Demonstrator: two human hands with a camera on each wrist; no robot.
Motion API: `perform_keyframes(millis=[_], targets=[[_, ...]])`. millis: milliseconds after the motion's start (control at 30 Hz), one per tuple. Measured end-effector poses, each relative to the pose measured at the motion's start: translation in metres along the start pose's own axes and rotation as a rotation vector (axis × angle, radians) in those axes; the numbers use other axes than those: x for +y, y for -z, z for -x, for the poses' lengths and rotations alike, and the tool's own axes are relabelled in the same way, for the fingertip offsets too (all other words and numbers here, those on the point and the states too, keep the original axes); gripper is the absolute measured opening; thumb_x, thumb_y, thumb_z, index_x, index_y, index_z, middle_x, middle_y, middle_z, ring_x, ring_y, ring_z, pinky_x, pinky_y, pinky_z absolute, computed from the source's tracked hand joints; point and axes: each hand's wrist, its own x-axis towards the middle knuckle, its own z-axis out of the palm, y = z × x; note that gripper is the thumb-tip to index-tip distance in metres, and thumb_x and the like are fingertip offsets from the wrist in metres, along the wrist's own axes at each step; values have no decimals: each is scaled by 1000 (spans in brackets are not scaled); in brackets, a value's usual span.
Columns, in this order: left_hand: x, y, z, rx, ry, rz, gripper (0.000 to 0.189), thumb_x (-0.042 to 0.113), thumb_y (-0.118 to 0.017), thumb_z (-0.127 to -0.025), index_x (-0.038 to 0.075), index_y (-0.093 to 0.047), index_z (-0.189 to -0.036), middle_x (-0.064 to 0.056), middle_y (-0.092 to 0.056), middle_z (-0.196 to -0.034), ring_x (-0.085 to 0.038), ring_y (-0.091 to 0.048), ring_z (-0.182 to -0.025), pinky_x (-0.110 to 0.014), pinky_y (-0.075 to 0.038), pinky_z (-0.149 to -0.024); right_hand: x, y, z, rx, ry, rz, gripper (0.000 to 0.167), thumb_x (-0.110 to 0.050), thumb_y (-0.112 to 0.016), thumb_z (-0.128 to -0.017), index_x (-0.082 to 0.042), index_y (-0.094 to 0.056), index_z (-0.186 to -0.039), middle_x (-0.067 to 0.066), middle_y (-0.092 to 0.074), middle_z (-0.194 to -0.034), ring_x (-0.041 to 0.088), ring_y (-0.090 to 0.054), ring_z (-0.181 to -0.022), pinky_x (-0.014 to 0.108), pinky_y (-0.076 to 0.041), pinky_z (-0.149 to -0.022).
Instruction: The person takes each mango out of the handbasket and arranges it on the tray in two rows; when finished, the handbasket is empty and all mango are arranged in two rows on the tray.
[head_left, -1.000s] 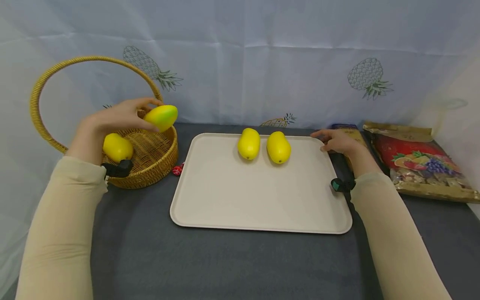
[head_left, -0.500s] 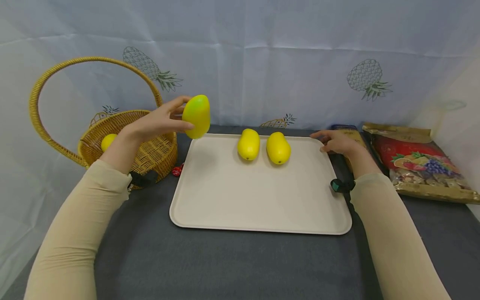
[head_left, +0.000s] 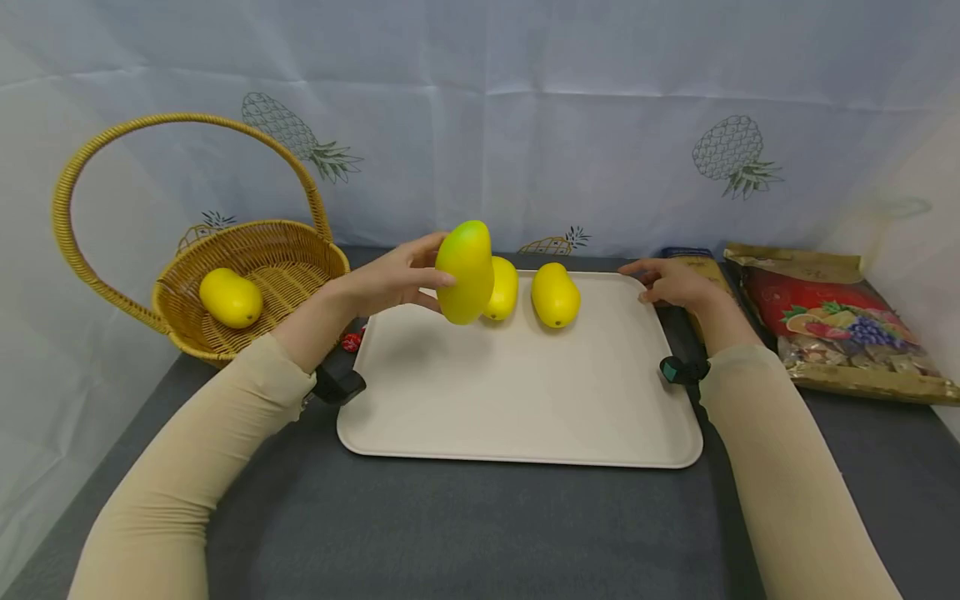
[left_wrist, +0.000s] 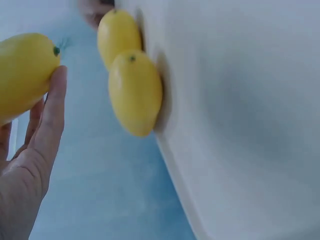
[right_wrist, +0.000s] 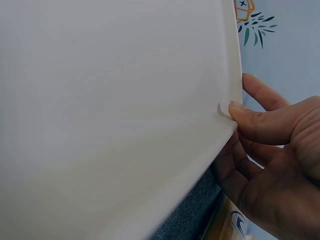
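My left hand [head_left: 393, 279] holds a yellow-green mango [head_left: 467, 273] between thumb and fingers, above the left rear part of the cream tray [head_left: 517, 400]. In the left wrist view the held mango [left_wrist: 25, 75] shows its small dark stem end. Two more yellow mangoes lie side by side on the tray near its back edge: one [head_left: 504, 287] partly covered by the held fruit, the other [head_left: 556, 296] just right of it. At the tray's far right corner my right hand [head_left: 675, 285] pinches the rim, its thumb on top and fingers below, as the right wrist view shows.
A wicker basket [head_left: 167, 304] with a tall handle stands at the left, one mango [head_left: 231, 297] inside. Small red wrapped candy [head_left: 351, 342] lies between basket and tray. A red and gold snack bag [head_left: 847, 312] and another package [head_left: 697, 265] lie at the right.
My left hand has carried the mango out from over the basket, rightwards to above the tray, turning it more upright. The right hand stays at the tray corner.
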Motion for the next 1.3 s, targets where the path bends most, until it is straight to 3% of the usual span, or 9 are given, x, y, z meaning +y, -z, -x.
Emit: perform_keyframes(millis=[267,533,700,833,967,1067,1300], targets=[[-10,-33,-17,-95,25,129,88,47,-73,-84,19,-27,-153,-11,-47,-138,-23,-59,-117,-48,-56,-97,2,0,-2,11,7,9,57,0,-55,-97,-7,-39,-150,32,-36,-142,41,-42,-116,38,-51,-88],[-17,-63,-30,-119,118,191,61,31,-52,-94,21,-32,-151,-8,-56,-128,-24,-63,-114,-43,-58,-93,-1,-1,0,36,23,13,57,2,-58,-94,-6,-42,-148,23,-45,-114,30,-43,-91,31,-44,-71],[-21,-81,-37,-126,174,220,57,27,-49,-96,21,-33,-150,-8,-57,-126,-27,-60,-117,-41,-57,-94,-1,-1,1,32,33,18,56,1,-58,-94,-4,-42,-148,18,-45,-103,26,-43,-83,32,-42,-68],[-25,-94,-42,-142,206,239,55,28,-50,-97,22,-35,-149,-8,-57,-126,-28,-59,-120,-43,-56,-97,-1,-1,0,23,14,23,57,0,-57,-96,-6,-41,-150,26,-46,-120,33,-45,-95,36,-47,-76],[-26,-106,-45,-167,231,237,52,28,-49,-98,20,-36,-147,-8,-57,-130,-29,-58,-123,-44,-54,-101,0,0,0,2,-12,20,58,-1,-55,-97,-9,-37,-152,34,-33,-146,47,-41,-125,53,-49,-98],[-27,-113,-49,-171,248,238,51,29,-50,-99,19,-37,-147,-9,-56,-133,-28,-58,-124,-45,-52,-104,1,0,0,-11,-16,10,58,-1,-54,-98,-8,-35,-153,35,-27,-151,50,-34,-136,61,-43,-107],[-31,-122,-55,-171,282,233,48,29,-50,-101,17,-40,-146,-11,-56,-136,-27,-59,-119,-42,-53,-103,0,1,0,-22,-10,-12,58,0,-53,-98,-7,-34,-153,36,-26,-151,50,-33,-136,61,-42,-108]])
